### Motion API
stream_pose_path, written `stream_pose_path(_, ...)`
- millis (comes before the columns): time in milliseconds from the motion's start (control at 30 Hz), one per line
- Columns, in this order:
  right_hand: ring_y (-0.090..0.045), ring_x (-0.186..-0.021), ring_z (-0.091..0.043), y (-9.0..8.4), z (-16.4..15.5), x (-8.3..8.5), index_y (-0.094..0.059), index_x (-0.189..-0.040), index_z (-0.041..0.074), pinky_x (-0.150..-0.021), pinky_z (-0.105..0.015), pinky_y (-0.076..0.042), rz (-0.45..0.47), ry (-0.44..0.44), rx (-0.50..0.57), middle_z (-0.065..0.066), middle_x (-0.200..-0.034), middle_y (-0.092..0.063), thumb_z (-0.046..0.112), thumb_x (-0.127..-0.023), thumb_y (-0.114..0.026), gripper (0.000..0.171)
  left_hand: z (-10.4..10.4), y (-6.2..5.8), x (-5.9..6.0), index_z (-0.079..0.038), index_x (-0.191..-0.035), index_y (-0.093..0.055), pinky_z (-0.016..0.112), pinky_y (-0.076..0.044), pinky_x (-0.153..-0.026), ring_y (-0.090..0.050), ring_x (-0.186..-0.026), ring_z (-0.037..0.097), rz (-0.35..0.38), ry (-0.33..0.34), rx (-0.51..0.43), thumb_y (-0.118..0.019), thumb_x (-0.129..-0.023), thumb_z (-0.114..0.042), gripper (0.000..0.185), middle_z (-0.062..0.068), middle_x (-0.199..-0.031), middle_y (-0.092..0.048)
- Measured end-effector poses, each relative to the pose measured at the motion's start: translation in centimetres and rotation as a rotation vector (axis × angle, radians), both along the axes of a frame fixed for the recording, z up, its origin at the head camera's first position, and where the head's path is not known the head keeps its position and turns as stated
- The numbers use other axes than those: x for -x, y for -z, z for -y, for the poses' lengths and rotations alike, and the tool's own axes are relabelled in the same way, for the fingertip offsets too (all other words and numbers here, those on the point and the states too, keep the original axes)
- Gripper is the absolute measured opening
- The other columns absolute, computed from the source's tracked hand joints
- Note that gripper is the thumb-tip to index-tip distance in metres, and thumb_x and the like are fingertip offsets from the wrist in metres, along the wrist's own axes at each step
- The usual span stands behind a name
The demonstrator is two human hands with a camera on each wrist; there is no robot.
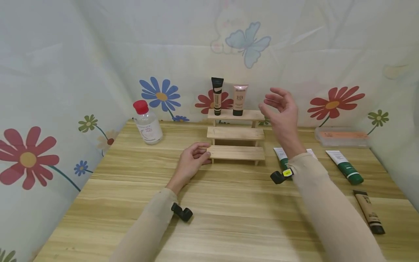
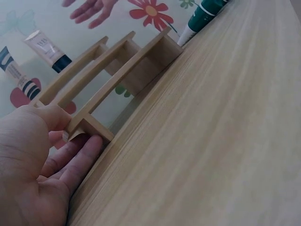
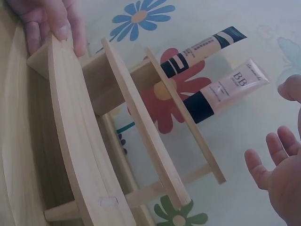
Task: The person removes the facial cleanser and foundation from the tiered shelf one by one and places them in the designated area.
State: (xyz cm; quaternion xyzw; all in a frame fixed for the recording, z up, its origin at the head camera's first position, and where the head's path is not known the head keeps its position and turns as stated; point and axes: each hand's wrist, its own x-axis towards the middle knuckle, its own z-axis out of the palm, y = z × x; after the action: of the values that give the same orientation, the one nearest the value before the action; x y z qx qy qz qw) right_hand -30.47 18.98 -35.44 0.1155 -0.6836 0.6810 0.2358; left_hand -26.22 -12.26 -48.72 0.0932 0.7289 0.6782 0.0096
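So we've got a little three-step wooden rack (image 1: pixel 235 134) sitting near the back edge of the tabletop (image 1: pixel 229 211), roughly in the middle. Our left hand (image 1: pixel 191 160) is pinching the left end of the lowest step, thumb on top and fingers curled underneath – the left wrist view shows that grip pretty clearly. Our right hand (image 1: pixel 283 111) is up in the air just to the right of the rack's top step, fingers spread and relaxed, holding nothing and touching nothing.

On the top step two tubes stand upright side by side, caps down: a black-and-beige tube (image 1: pixel 217 95) on the left and a pink BB tube (image 1: pixel 239 100) right next to it. The two lower steps carry nothing.

Around it: a clear bottle with a red cap (image 1: pixel 147 123) stands toward the back left corner. On the right side a green-and-white tube (image 1: pixel 345 166) lies flat, another green-and-white tube (image 1: pixel 280 155) is partly hidden behind our right forearm, and a beige tube with a black cap (image 1: pixel 369 211) lies closer to the right front edge. A flat clear box (image 1: pixel 342 137) with something orange in it sits at the back right corner.
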Motion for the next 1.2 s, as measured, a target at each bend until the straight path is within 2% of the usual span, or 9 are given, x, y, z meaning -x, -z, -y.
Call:
stream_pose_path(100,-0.064,-0.134,-0.041,0.1,0.9,0.6,-0.066,-0.146,0.013,-0.101,-0.023,-0.063,0.008,-0.025,0.007,-0.018,-0.139,-0.067,0.008,-0.099,-0.084,0.051,0.0,0.0,-0.1,-0.011,-0.137,-0.075,0.039,-0.072,-0.093,-0.077,-0.107,0.031,0.003,-0.002,-0.006,-0.072,-0.110,-0.008,0.027,0.019,-0.119,-0.073)
stream_pose_path(333,-0.063,-0.134,-0.045,0.4,2.9,1.6,-0.064,-0.147,0.008,-0.104,-0.028,-0.064,0.014,-0.053,0.007,-0.022,-0.141,-0.065,0.003,-0.100,-0.082,0.051,0.0,0.0,-0.2,-0.010,-0.138,-0.075,0.038,-0.072,-0.094,-0.077,-0.107,0.030,0.009,0.006,-0.016,-0.072,-0.110,-0.007,0.028,0.020,-0.119,-0.073)
stream_pose_path(467,-0.066,-0.131,-0.039,0.4,3.9,2.2,-0.061,-0.150,0.004,-0.109,-0.034,-0.062,0.017,-0.063,0.003,-0.023,-0.143,-0.065,0.002,-0.100,-0.081,0.054,0.1,0.0,-0.1,-0.010,-0.138,-0.075,0.039,-0.072,-0.093,-0.078,-0.106,0.030,0.005,0.003,-0.016,-0.072,-0.110,-0.007,0.028,0.020,-0.118,-0.073)
stream_pose_path(667,-0.068,-0.128,-0.030,0.4,5.2,3.0,-0.062,-0.149,0.011,-0.115,-0.039,-0.060,0.041,-0.059,-0.019,-0.016,-0.141,-0.067,0.003,-0.100,-0.082,0.053,0.1,0.2,0.1,-0.010,-0.139,-0.074,0.039,-0.072,-0.093,-0.079,-0.105,0.029,-0.002,0.009,-0.025,-0.072,-0.110,-0.007,0.029,0.019,-0.118,-0.074)
stream_pose_path(1033,-0.067,-0.123,-0.025,0.9,5.8,3.7,-0.062,-0.148,0.011,-0.111,-0.036,-0.060,0.072,-0.032,-0.073,-0.015,-0.140,-0.068,0.005,-0.102,-0.081,0.050,-0.1,-0.2,-0.2,-0.009,-0.139,-0.074,0.039,-0.071,-0.094,-0.077,-0.110,0.034,0.001,0.008,-0.026,-0.073,-0.110,-0.006,0.030,0.020,-0.121,-0.074)
stream_pose_path(1200,-0.067,-0.121,-0.024,1.2,6.1,3.9,-0.062,-0.147,0.009,-0.109,-0.034,-0.061,0.096,-0.016,-0.089,-0.014,-0.138,-0.069,0.005,-0.104,-0.080,0.047,0.0,-0.3,-0.3,-0.008,-0.139,-0.074,0.039,-0.072,-0.094,-0.077,-0.109,0.032,0.008,0.004,-0.024,-0.072,-0.110,-0.006,0.030,0.020,-0.120,-0.074)
